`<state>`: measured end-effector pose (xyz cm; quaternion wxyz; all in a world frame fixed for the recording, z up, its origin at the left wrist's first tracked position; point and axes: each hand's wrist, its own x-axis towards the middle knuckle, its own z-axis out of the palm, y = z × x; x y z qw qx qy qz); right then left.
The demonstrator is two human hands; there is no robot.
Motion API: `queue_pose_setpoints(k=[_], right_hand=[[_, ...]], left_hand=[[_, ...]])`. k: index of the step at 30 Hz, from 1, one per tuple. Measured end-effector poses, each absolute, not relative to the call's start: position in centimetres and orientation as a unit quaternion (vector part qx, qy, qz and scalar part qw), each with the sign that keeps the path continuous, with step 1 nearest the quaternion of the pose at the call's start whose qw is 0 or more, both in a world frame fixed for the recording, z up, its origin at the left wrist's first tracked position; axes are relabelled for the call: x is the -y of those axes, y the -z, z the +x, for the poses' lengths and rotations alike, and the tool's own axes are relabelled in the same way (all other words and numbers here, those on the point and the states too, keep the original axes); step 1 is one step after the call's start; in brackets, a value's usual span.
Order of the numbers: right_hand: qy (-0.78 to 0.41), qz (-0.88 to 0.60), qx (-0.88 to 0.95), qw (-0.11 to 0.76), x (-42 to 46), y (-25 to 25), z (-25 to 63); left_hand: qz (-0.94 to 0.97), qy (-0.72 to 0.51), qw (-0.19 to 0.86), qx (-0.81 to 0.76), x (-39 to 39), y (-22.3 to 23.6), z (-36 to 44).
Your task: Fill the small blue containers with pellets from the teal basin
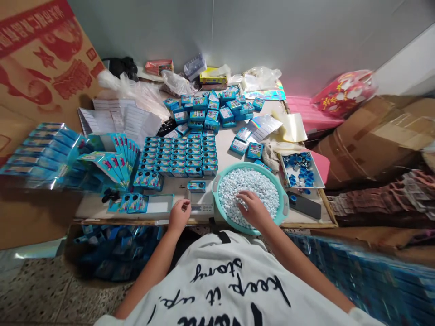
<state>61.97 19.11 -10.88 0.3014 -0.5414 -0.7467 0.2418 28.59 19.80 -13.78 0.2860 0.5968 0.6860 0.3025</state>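
Note:
My right hand [254, 209] is over a round turquoise basin [284, 199] full of small white pellets [249, 181]. Its fingers are apart and touch the pellets; I see nothing gripped in them. My left hand [180, 213] is curled at the table's front edge, beside a small digital scale [203, 208]. Something small and dark seems to show between its fingertips, too small to name. On the scale lies a single blue box [196, 186] with a dark round spot. Left of that hand is a shallow white-bottomed tray [159, 203].
Rows of blue boxes [176, 156] stand behind the scale, with a loose heap [210, 108] farther back. A white box of blue caps [299, 171] and a dark phone [305, 206] lie right of the basin. Large cartons [377, 136] flank the table.

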Motion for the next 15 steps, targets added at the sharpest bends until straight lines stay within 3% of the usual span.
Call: queue_pose_setpoints(k=[7, 15], right_hand=[[-0.251, -0.547, 0.744, 0.291, -19.2, 11.2, 62.5], [-0.249, -0.596, 0.642, 0.414, -17.8, 10.6, 60.7]], left_hand=[[0.566, -0.310, 0.229, -0.729, -20.9, 14.4, 29.2], [0.715, -0.203, 0.258, -0.617, -29.0, 11.8, 29.7]])
